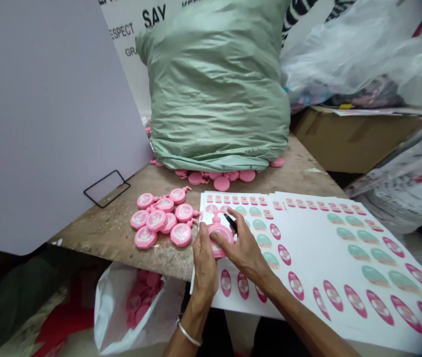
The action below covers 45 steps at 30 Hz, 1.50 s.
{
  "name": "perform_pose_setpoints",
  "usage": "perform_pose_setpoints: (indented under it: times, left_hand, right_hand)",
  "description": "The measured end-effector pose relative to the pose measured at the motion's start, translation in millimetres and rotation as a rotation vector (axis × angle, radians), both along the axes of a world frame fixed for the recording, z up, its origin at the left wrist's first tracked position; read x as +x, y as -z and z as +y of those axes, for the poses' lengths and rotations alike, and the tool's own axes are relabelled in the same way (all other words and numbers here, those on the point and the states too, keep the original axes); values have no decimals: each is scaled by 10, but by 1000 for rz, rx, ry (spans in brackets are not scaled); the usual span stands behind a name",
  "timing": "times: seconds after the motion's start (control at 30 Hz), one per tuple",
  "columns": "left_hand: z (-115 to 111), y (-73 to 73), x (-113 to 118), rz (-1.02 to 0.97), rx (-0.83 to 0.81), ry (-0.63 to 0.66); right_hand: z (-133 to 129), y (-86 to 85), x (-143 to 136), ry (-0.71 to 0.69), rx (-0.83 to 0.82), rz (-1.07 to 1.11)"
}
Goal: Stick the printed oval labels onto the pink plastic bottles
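Note:
My left hand is wrapped round a pink plastic toy shaped like a pump bottle, held upright over the sticker sheets. My right hand presses its thumb on the toy's round front. A slim black pen-like tool sticks out between its fingers; its exact kind is unclear. Below both hands lie white sheets of printed stickers, with pink ovals and green half-rounds. The thumb hides part of the toy's face. To the left, a loose heap of similar pink toys shows round labels on the fronts.
A large green sack stands at the back, more pink pieces at its foot. A white bag of pink pieces hangs below the table edge. A pale panel rises left; a cardboard box stands right.

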State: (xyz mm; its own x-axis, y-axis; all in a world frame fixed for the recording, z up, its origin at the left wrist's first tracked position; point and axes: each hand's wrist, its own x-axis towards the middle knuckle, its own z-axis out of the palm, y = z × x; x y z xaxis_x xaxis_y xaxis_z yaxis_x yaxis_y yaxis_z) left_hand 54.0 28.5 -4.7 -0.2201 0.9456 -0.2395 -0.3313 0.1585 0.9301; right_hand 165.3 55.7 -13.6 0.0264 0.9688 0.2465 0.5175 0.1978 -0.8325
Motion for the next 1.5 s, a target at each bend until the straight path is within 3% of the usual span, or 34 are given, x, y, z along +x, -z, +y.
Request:
perform_pose_setpoints:
  times: [0.1, 0.23, 0.3, 0.4, 0.47, 0.53, 0.6, 0.67, 0.73, 0.87, 0.9, 0.97, 1.1, 1.17, 1.33, 1.5]
  left_hand:
    - [63, -15, -229, 125, 5, -37]
    - [356, -65, -795, 741, 127, -285]
    - [541, -88, -1054, 985, 168, -372]
    - [754, -111, -1305, 1367, 116, -355]
    - [811, -125, -1387, 1565, 70, -330]
    - [793, -153, -1404, 1628, 125, -402]
    - [715, -192, -1337, 1545, 278, -518]
    - [600, -221, -1164, 1320, 424, -519]
    - [464, -204, -891, 957, 428, -325]
    - [190, -8, -273, 35, 80, 335]
    - [143, 53, -159, -123, 23, 402]
    - [99, 152, -17, -314, -53, 414]
    - [225, 184, 3, -407, -132, 323]
    - [342, 143, -34, -427, -158, 305]
    - [605, 89, -80, -445, -218, 264]
    - [868, 203, -1, -188, -65, 236]
  right_hand:
    - [308, 123, 179, 52, -75, -91]
    - [980, 100, 416, 188, -150, -303]
    - [1331, 73, 372, 273, -192, -387]
    - [1753, 77, 184, 298, -279, -386]
    - [1921, 86, 87, 295, -331, -355]
    - [1962, 71, 68, 284, -349, -315]
    - [1851, 22, 124, 235, -330, -270]
    - [1573, -49, 219, 150, -309, -228]
    - [1160, -114, 310, 0, -318, -162]
    - [327, -141, 443, -493, -417, 103]
    - [201, -126, 478, -552, -422, 120]
    - [103, -80, 561, -498, -368, 69]
    - [377, 73, 686, -143, -171, -160]
    - [596, 167, 679, -45, -121, -234]
    - [950, 355, 569, 97, 5, -360]
    - [974, 469, 550, 98, 92, -480]
